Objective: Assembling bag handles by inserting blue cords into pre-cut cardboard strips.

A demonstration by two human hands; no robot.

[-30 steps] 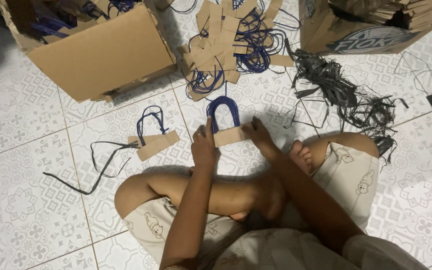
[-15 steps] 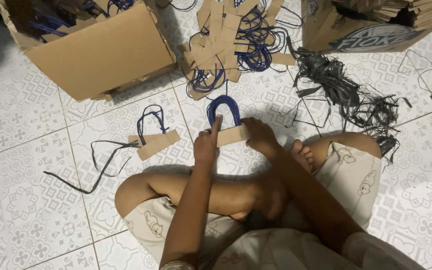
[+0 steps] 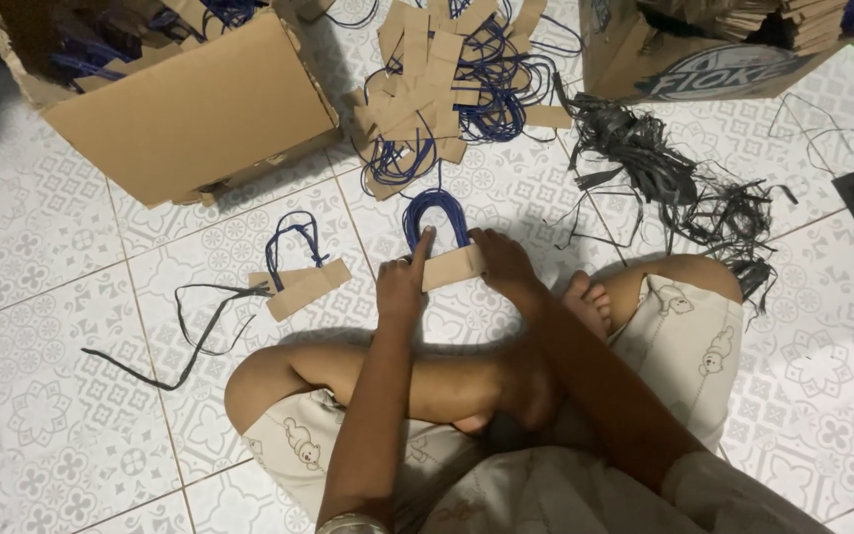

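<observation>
Both hands press a cardboard strip with blue cord loop.

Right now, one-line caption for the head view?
Seated person's left hand and right hand press a cardboard strip with blue cord loop against tiled floor.
</observation>
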